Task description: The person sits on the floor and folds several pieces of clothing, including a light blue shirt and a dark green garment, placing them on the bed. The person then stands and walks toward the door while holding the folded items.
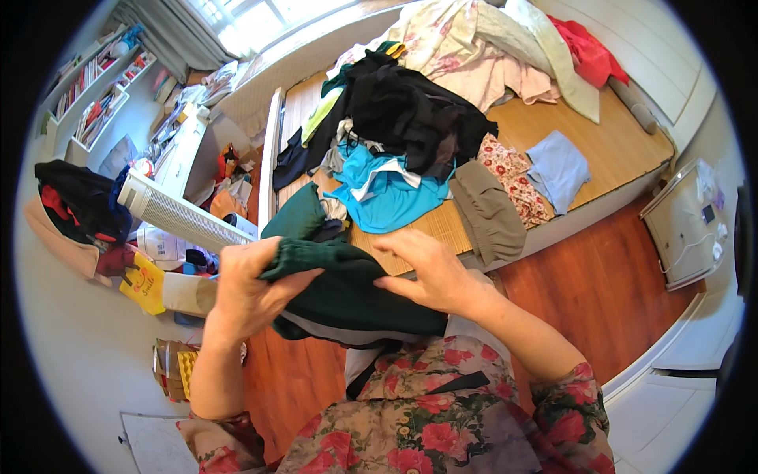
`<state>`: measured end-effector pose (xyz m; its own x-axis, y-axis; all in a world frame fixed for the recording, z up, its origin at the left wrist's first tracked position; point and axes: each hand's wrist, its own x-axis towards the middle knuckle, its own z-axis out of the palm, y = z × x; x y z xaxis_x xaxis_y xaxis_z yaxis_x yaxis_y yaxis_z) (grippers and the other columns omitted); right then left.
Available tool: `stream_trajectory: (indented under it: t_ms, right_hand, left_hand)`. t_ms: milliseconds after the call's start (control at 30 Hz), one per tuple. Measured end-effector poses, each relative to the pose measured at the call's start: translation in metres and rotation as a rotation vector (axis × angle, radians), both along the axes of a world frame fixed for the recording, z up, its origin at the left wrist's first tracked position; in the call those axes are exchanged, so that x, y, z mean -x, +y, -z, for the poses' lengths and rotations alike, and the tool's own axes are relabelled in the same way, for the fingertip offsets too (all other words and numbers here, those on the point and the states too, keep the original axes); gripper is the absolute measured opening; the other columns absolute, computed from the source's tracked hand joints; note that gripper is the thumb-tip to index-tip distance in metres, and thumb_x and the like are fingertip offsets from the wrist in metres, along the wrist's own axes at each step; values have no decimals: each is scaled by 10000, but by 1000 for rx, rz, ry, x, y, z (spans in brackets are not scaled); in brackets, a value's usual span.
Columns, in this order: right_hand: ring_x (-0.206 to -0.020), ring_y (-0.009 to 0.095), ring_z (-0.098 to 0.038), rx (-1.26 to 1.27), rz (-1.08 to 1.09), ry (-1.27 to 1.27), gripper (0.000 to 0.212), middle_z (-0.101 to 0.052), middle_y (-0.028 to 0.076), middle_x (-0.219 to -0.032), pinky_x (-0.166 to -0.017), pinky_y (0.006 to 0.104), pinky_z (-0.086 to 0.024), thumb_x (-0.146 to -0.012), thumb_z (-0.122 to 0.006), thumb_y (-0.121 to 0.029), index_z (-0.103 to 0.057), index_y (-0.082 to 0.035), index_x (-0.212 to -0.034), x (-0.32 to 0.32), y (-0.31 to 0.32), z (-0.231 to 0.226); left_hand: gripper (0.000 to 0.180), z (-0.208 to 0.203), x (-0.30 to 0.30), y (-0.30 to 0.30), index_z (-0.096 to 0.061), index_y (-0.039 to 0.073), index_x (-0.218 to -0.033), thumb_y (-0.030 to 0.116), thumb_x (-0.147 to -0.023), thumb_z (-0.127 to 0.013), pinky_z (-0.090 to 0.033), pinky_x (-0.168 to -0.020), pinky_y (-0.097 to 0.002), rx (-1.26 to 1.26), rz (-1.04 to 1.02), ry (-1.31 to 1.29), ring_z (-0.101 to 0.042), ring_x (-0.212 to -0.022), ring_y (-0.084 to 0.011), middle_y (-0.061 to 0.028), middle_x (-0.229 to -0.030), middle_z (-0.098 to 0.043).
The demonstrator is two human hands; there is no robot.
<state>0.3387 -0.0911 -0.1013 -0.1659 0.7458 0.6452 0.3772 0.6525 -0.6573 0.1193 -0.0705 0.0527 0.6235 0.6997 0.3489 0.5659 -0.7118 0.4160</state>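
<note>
step: mid-fold, judging by pose | left hand point(251, 294) fist clamped on dark green garment point(347, 292) near chest | right hand point(430, 272) fingers flat, pressing top | next: likely needs edges squared | clothes pile point(395, 126) far on bed point(616, 142)

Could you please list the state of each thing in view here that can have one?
dark green garment: bunched, held up in both hands.
left hand: closed on the garment's edge.
right hand: fingers flat on the garment.
clothes pile: heaped, unfolded, on the bed.
blue cloth: lying flat on the bed.
brown garment: draped over the bed's edge.
</note>
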Motion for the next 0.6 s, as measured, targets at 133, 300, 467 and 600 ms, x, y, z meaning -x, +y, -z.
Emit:
stream_trajectory:
  t_ms: [133, 300, 467, 600]
  right_hand:
    - [-947, 322, -606, 240, -75, -69, 357, -646, 119, -1017, -829, 390, -499, -768, -754, -162, -618, -43, -1075, -4, -15, 69]
    - [-974, 321, -586, 360, -63, -115, 333, -634, 110, -1035, -846, 407, -492, -760, -738, -132, -622, -47, -1061, 17, -30, 147]
    - [-956, 329, -571, 403, -30, -88, 261, -621, 123, -987, -840, 409, -485, -767, -683, -87, -631, -37, -1018, 43, -45, 180]
    - [-907, 331, -568, 385, -45, -79, 158, -606, 130, -901, -795, 409, -482, -770, -643, -58, -635, -25, -924, 42, -49, 186]
  left_hand:
    - [161, -29, 10, -10, -651, 30, -773, 59, -688, -785, -411, -503, -298, -326, 22, 73, -548, -516, -215, -73, -613, -556]
    - [171, -42, 25, -27, -579, 45, -695, 106, -663, -735, -384, -479, -309, -604, 90, 134, -523, -498, -225, -59, -595, -535]
    - [175, -30, 45, -47, -553, 35, -680, 162, -716, -668, -351, -451, -302, -513, 91, -13, -484, -451, -193, -53, -536, -502]
    - [188, -26, 57, -59, -546, 19, -680, 164, -712, -662, -325, -434, -300, -533, 82, -57, -462, -425, -183, -58, -512, -486]
